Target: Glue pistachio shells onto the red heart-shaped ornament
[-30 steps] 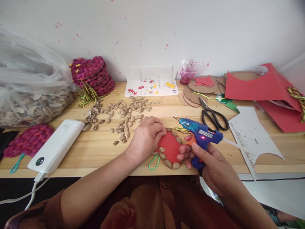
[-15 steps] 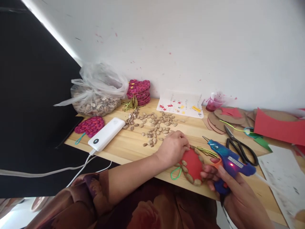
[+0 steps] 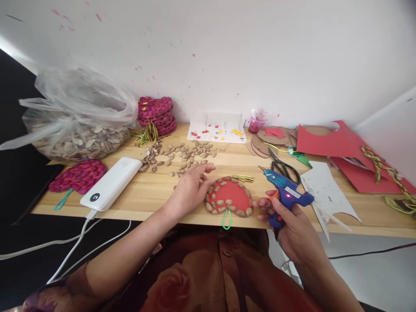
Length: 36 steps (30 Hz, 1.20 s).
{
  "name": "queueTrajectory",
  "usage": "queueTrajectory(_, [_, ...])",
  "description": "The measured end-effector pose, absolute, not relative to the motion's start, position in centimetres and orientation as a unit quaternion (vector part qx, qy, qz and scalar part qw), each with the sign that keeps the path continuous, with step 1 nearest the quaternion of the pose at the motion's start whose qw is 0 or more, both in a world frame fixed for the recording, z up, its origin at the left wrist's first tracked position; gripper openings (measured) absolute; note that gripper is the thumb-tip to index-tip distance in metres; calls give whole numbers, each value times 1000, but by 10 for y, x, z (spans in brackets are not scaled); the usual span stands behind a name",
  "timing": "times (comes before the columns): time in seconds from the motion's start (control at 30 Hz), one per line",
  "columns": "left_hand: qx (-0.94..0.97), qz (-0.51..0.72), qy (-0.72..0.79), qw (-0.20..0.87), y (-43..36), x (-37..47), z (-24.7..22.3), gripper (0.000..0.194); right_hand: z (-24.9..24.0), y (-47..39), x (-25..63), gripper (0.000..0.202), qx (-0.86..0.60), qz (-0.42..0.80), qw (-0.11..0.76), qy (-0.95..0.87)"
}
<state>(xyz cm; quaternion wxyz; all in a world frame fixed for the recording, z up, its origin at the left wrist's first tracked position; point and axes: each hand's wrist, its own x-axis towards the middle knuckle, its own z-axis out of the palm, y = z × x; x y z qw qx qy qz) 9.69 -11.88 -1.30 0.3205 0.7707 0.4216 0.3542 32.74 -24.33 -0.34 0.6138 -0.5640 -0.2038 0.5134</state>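
Observation:
A red heart-like piece lies near the table's front edge, rimmed with brown shells, with a green loop at its front and a yellow-green tassel behind. My left hand is just left of it, fingers apart and bent, with nothing seen in them. Right of the piece, my right hand grips a blue glue gun, its red light on and its nozzle pointing up and left. Loose shells are scattered beyond my left hand.
A plastic bag of shells, a magenta piece, a white power bank and a magenta stack are at left. Scissors, red sheets and a white sheet lie at right. A sticker sheet is at the wall.
My left hand has drawn back to the left from the red piece and its fingers have opened. The piece now lies turned, its green loop toward me. The view has shifted right.

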Motion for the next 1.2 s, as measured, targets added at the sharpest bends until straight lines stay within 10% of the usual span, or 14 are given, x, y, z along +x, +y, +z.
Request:
queueTrajectory(0.47, [810, 294, 367, 349, -158, 73, -18, 57, -9, -249, 331, 35, -574, 500, 613, -211])
queueTrajectory(0.97, [724, 354, 324, 496, -167, 74, -24, 44, -13, -228, 345, 27, -546, 501, 640, -200])
queueTrajectory(1.2, [768, 383, 333, 391, -161, 67, -25, 33, -17, -224, 348, 25, -539, 510, 650, -163])
